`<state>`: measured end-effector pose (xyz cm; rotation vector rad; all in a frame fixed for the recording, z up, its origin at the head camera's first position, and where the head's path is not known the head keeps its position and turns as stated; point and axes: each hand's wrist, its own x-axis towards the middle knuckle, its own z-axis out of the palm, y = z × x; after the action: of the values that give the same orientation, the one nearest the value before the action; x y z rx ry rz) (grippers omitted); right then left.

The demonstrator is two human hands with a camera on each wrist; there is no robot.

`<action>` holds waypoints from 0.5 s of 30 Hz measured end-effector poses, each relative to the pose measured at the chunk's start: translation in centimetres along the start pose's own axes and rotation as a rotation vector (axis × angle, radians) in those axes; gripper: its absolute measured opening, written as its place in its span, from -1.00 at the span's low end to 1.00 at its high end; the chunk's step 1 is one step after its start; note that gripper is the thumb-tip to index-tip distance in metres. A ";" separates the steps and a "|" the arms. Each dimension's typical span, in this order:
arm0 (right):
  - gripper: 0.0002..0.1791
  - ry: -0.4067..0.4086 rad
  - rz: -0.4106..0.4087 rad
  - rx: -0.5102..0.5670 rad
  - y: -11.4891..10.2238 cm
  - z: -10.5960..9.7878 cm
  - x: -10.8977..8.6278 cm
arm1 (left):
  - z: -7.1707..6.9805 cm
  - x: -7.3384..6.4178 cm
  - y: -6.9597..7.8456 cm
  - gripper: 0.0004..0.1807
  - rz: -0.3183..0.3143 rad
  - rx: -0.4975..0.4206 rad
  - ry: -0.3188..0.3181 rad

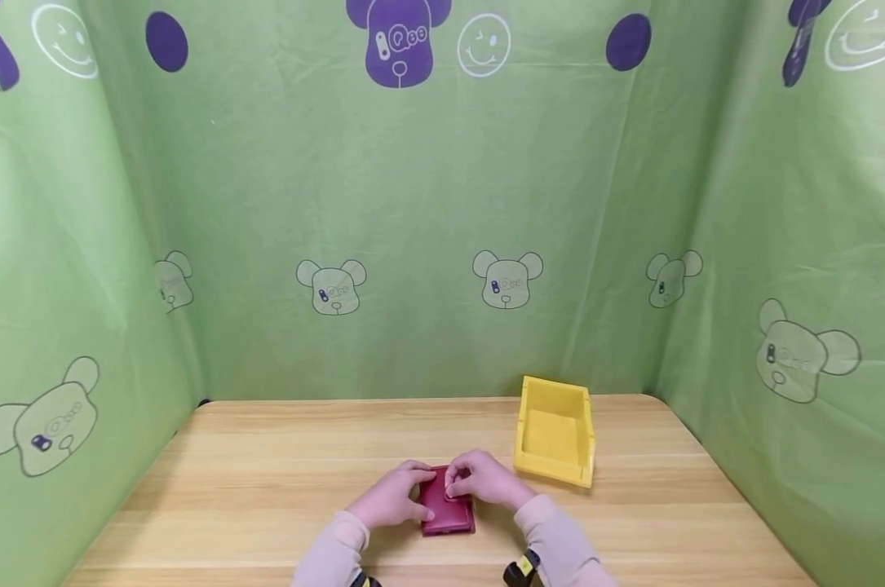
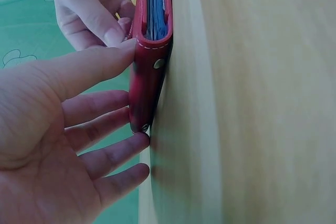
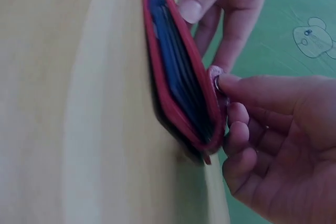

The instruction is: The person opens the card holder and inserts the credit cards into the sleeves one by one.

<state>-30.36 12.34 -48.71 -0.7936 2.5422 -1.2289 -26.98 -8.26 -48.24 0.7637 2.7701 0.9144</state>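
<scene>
A dark red leather wallet (image 1: 448, 515) lies on the wooden table between my hands. My left hand (image 1: 389, 496) rests on its left side, thumb on the cover and fingers fairly straight along the edge. With thumb and curled fingers, my right hand (image 1: 488, 479) pinches a small snap tab (image 3: 214, 73) at the wallet's right side; a metal snap shows under the thumb. Blue and dark cards or inner sleeves (image 3: 176, 69) fill the wallet between its covers. Metal studs and pale stitching mark the spine (image 2: 149, 74) in the left wrist view.
A yellow plastic bin (image 1: 555, 440) stands on the table (image 1: 303, 444) to the right and behind the wallet. Green printed curtains (image 1: 413, 187) enclose the table at the back and both sides.
</scene>
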 end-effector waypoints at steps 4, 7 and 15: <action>-0.93 0.030 0.064 0.084 -0.1 0.4 0.1 | 0.0 0.1 0.0 -0.30 0.000 -0.001 -0.001; -0.92 0.054 0.103 0.138 -0.2 0.7 0.0 | 0.0 0.0 0.0 -0.29 0.004 0.001 0.001; -0.94 0.077 0.217 0.204 -0.4 1.1 0.2 | 0.0 -0.2 0.2 -0.31 0.007 -0.011 0.004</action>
<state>-29.90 11.28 -49.09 -0.4217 2.4316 -1.4389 -26.76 -8.22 -48.08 0.7707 2.7649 0.9323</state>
